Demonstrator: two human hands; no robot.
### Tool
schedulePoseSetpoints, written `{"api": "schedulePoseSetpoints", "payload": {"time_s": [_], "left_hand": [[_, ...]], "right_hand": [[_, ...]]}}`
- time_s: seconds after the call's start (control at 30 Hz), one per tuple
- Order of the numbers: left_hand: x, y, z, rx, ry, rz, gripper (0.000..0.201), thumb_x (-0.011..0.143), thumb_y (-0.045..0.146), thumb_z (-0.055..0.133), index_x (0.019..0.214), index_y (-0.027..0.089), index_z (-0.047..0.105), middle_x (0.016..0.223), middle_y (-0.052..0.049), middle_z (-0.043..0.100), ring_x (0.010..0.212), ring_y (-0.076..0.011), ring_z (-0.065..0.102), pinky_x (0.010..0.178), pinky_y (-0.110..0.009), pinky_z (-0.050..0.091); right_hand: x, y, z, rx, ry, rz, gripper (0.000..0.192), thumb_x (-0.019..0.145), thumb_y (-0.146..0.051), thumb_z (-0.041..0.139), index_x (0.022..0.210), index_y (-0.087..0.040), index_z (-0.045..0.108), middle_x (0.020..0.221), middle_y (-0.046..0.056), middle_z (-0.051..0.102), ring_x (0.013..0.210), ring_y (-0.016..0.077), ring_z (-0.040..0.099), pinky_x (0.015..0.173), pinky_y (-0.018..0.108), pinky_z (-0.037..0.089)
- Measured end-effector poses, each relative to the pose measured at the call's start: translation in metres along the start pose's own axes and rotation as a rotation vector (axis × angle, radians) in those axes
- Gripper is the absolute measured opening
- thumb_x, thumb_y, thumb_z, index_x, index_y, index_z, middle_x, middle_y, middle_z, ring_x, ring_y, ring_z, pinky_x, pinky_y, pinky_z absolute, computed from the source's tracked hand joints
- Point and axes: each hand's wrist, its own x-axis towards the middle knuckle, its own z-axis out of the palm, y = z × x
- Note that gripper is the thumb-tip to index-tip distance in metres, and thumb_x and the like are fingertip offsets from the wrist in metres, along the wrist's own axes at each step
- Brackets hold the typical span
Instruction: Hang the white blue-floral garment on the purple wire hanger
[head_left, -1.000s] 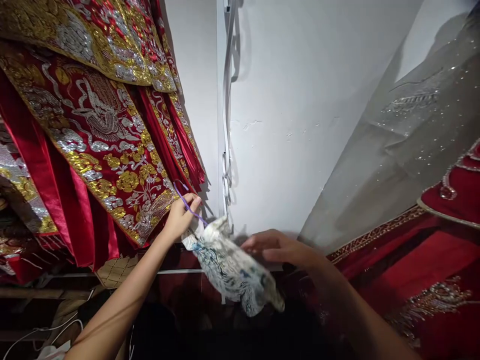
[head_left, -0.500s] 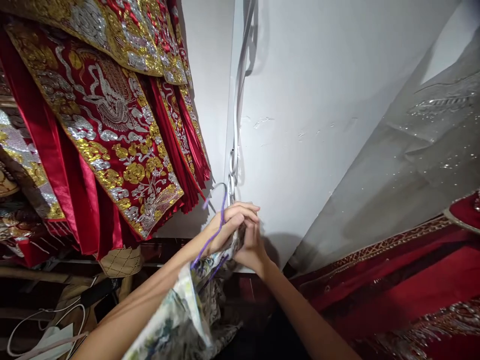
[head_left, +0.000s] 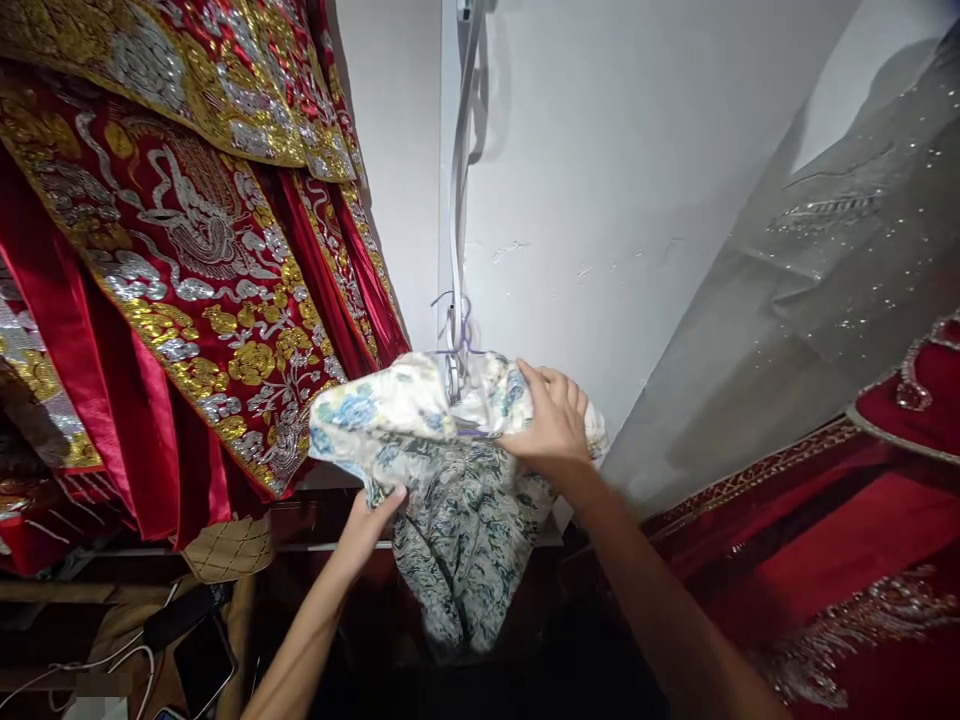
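From where I'm standing the floral garment (head_left: pixel 450 470) hangs on its purple hanger (head_left: pixel 459 340) by the white wall (head_left: pixel 600 200), right hand (head_left: pixel 551 425) gripping its shoulder and left hand (head_left: pixel 367 520) pinching the hem, so I'd tug gently with both hands to smooth it.

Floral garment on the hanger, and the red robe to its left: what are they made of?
Floral garment: looks like thin, matte printed woven cloth, soft crumpled folds, blue-green print on cream; fibre unclear. The left hand pinches its lower edge, the right hand grips its shoulder. Hanger: thin purple rod, likely coated wire. Red robe: glossy satin-like fabric with raised gold and silver metallic embroidery.
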Motion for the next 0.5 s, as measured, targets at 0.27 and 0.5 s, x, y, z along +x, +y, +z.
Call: {"api": "schedulePoseSetpoints", "payload": {"time_s": [0.27,0.5], "left_hand": [[-0.046,-0.054,0.021,-0.239,0.269,-0.308,0.062,0.087,0.057,0.064,0.137,0.022,0.053,0.138,-0.013,0.063,0.126,-0.0290,0.061,0.107,-0.043,0.048],[-0.064,-0.033,0.027,-0.248,0.133,-0.290,0.060,0.085,0.052,0.070,0.135,0.023,0.057,0.147,-0.011,0.054,0.142,-0.0280,0.045,0.119,-0.041,0.034]], "right_hand": [[-0.096,-0.035,0.004,0.786,-0.379,0.031,0.043,0.087,-0.041,0.063,0.128,-0.028,0.060,0.130,0.008,0.061,0.124,0.0296,0.054,0.105,0.044,0.043],[-0.158,-0.045,0.083,1.151,-0.465,0.926,0.053,0.084,-0.073,0.048,0.067,-0.023,0.047,0.056,0.000,0.049,0.046,0.0141,0.043,0.048,0.029,0.035]]}}
